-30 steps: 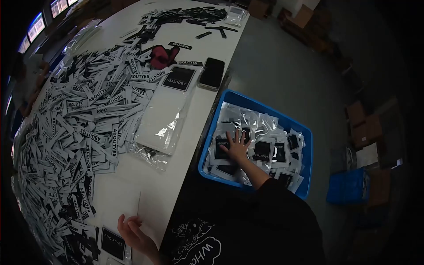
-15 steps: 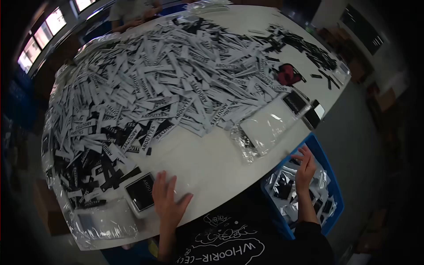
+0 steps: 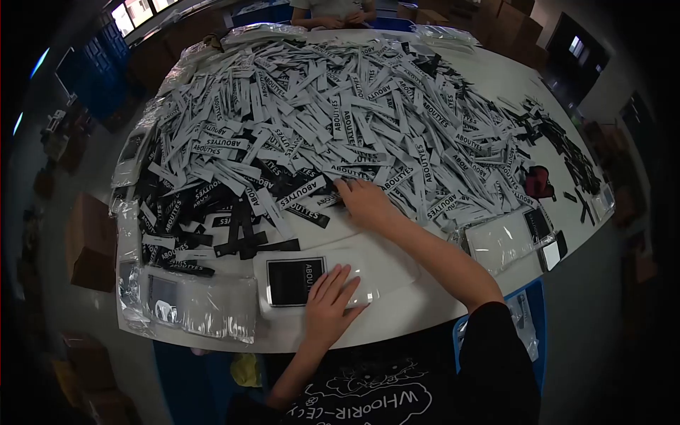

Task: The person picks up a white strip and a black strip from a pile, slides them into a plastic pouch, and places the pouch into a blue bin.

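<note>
On the near part of the table lies a clear plastic bag (image 3: pixel 368 273) with a black printed panel (image 3: pixel 287 282). My left hand (image 3: pixel 329 304) rests flat across it, fingers stretched over the panel's right edge. Farther up, my right hand (image 3: pixel 368 204) reaches to the near edge of a big heap of white printed strips (image 3: pixel 340 120) marked ABOUTYES. Its fingers are bent together among the strips; whatever is between the fingertips is hidden. Black strips (image 3: pixel 244 227) lie left of that hand, mixed with white ones.
Stacks of clear bags lie at the front left (image 3: pixel 205 304) and right (image 3: pixel 499 237). Beside the right stack are a phone (image 3: pixel 552 251) and a dark red object (image 3: pixel 538 183). A blue bin (image 3: pixel 540 312) stands below the table edge. Another person (image 3: pixel 333 13) is across the table.
My right hand has moved from above the blue bin up to the heap of strips. My left hand remains on the bag. The view has shifted.
</note>
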`<state>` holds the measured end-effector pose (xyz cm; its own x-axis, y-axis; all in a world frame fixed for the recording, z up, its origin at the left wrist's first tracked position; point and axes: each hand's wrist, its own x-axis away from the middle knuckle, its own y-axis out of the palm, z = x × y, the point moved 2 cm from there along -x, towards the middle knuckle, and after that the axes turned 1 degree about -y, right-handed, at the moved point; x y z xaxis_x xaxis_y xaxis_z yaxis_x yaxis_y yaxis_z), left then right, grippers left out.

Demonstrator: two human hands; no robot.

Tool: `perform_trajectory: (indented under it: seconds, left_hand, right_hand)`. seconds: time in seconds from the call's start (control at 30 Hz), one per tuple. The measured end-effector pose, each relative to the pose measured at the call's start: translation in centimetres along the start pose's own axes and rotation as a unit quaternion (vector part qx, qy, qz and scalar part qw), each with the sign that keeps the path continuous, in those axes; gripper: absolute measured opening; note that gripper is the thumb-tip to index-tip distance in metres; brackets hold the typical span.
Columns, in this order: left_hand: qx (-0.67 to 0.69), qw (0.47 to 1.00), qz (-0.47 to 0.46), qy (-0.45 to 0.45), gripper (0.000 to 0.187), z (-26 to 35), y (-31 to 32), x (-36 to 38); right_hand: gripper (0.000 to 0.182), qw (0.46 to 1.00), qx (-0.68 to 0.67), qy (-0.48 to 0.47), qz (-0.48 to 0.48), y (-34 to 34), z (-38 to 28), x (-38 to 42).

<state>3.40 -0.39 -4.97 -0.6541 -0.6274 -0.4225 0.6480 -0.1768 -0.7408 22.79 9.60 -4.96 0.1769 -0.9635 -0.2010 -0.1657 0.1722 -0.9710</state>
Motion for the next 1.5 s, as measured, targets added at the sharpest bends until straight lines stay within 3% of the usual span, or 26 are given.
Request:
perform_trajectory:
  seconds: [0.07, 0.1, 0.2, 0.33, 0.4, 0.47, 0.5, 0.53, 0.6, 0.67, 0.7, 0.73, 0.8, 0.83, 0.9, 0.93, 0.97, 1.0, 1.03, 1.1, 1.13, 1.23, 1.27, 1.33, 1.37, 1.5]
  left_hand:
    - [0.002, 1.000, -0.002, 0.002, 0.053, 0.1, 0.0, 0.2]
    - [0.003, 1.000, -0.001, 0.001, 0.054, 0.1, 0.0, 0.2]
    - [0.041, 0.999, -0.011, -0.019, 0.057, 0.2, -0.9, -0.2]
    - [0.180, 0.980, -0.040, -0.072, 0.052, -0.6, -2.1, -0.3]
    - [0.171, 0.983, -0.014, -0.066, 0.046, -1.1, -1.8, 0.0]
    - [0.160, 0.985, 0.018, -0.061, 0.040, -1.2, -1.4, 0.1]
    - [0.155, 0.983, 0.046, -0.083, 0.035, -1.1, -1.2, 0.3]
    - [0.149, 0.981, 0.072, -0.104, 0.032, -1.0, -1.0, 0.4]
    - [0.142, 0.981, 0.068, -0.110, 0.030, -0.8, -0.8, 0.4]
    - [0.137, 0.982, 0.066, -0.113, 0.028, -0.7, -0.5, 0.4]
    - [0.134, 0.983, 0.069, -0.107, 0.028, -0.7, -0.6, 0.4]
    - [0.129, 0.984, 0.075, -0.101, 0.028, -0.7, -0.7, 0.2]
    - [0.106, 0.987, 0.080, -0.089, 0.028, -0.1, -1.0, -0.1]
    - [0.086, 0.989, 0.086, -0.078, 0.028, 0.2, -1.1, -0.3]
    - [0.078, 0.990, 0.093, -0.078, 0.029, 0.2, -0.8, -0.3]
    - [0.076, 0.990, 0.096, -0.072, 0.029, 0.1, -0.8, -0.2]
    - [0.074, 0.990, 0.099, -0.070, 0.029, 0.0, -0.9, -0.3]
    - [0.111, 0.979, 0.095, -0.141, 0.029, -0.3, -1.0, 0.0]
    - [0.149, 0.962, 0.088, -0.211, 0.030, -0.4, -1.2, 0.6]
    - [0.157, 0.959, 0.104, -0.213, 0.030, 0.2, -2.1, 1.2]
    - [0.167, 0.953, 0.131, -0.216, 0.030, 0.4, -2.4, 0.7]
    - [0.130, 0.970, 0.141, -0.147, 0.032, 2.1, -3.8, -0.1]
    - [0.128, 0.974, 0.141, -0.126, 0.032, 2.4, -3.9, -0.2]
    - [0.130, 0.978, 0.130, -0.103, 0.035, 3.0, -3.8, -0.3]
    - [0.131, 0.977, 0.139, -0.099, 0.035, 3.2, -3.5, -0.4]
    - [0.127, 0.983, 0.107, -0.072, 0.039, 3.8, -2.6, 0.2]
  right_hand:
    - [0.056, 0.994, 0.003, 0.104, -0.010, 0.4, 0.5, 0.6]
    - [0.052, 0.993, 0.028, 0.092, 0.061, 0.3, 0.5, 0.9]
    - [0.043, 0.983, -0.019, 0.184, -0.006, 0.2, 1.3, 2.2]
    - [0.026, 0.977, -0.162, 0.138, -0.013, -3.6, 2.4, 4.7]
    - [0.019, 0.873, -0.409, 0.208, 0.165, -6.7, 1.4, 7.8]
    - [0.012, 0.738, -0.526, 0.199, 0.372, -5.7, 0.4, 11.8]
    - [0.010, 0.788, -0.434, 0.168, 0.404, -5.7, 0.0, 13.0]
    - [0.008, 0.827, -0.335, 0.137, 0.431, -5.7, -0.1, 14.0]
    - [0.010, 0.839, -0.302, 0.134, 0.433, -5.4, 0.2, 15.6]
    - [0.019, 0.697, -0.558, 0.287, 0.345, -5.4, 0.7, 16.9]
    - [0.020, 0.674, -0.576, 0.320, 0.334, -5.8, 0.5, 17.6]
    - [0.020, 0.673, -0.577, 0.319, 0.335, -5.7, -0.2, 17.6]
    - [0.011, 0.693, -0.391, 0.225, 0.563, -6.0, -2.7, 17.2]
    - [0.005, 0.693, -0.412, 0.205, 0.555, -5.8, -3.6, 17.1]
    - [0.005, 0.751, -0.474, 0.291, 0.356, -3.8, -4.3, 18.7]
    - [0.004, 0.795, -0.386, 0.252, 0.395, -3.5, -4.3, 19.6]
    - [0.006, 0.735, -0.452, 0.191, 0.468, -3.5, -4.6, 20.3]
    - [0.010, 0.663, -0.512, 0.129, 0.531, -3.9, -5.0, 20.8]
    - [0.015, 0.720, -0.461, 0.210, 0.474, -3.6, -5.3, 20.9]
    - [0.019, 0.757, -0.445, 0.291, 0.380, -1.4, -5.2, 21.2]
    - [0.018, 0.725, -0.457, 0.256, 0.446, -2.3, -5.6, 21.9]
    - [0.021, 0.687, -0.487, 0.238, 0.484, -3.5, -6.1, 21.4]
    - [0.023, 0.759, -0.398, 0.319, 0.405, -1.8, -5.7, 21.5]
    - [0.025, 0.743, -0.421, 0.376, 0.359, 0.1, -5.0, 22.1]
    - [0.026, 0.700, -0.464, 0.366, 0.400, -0.1, -5.1, 21.9]
    - [0.028, 0.760, -0.393, 0.365, 0.368, 0.6, -4.1, 21.8]
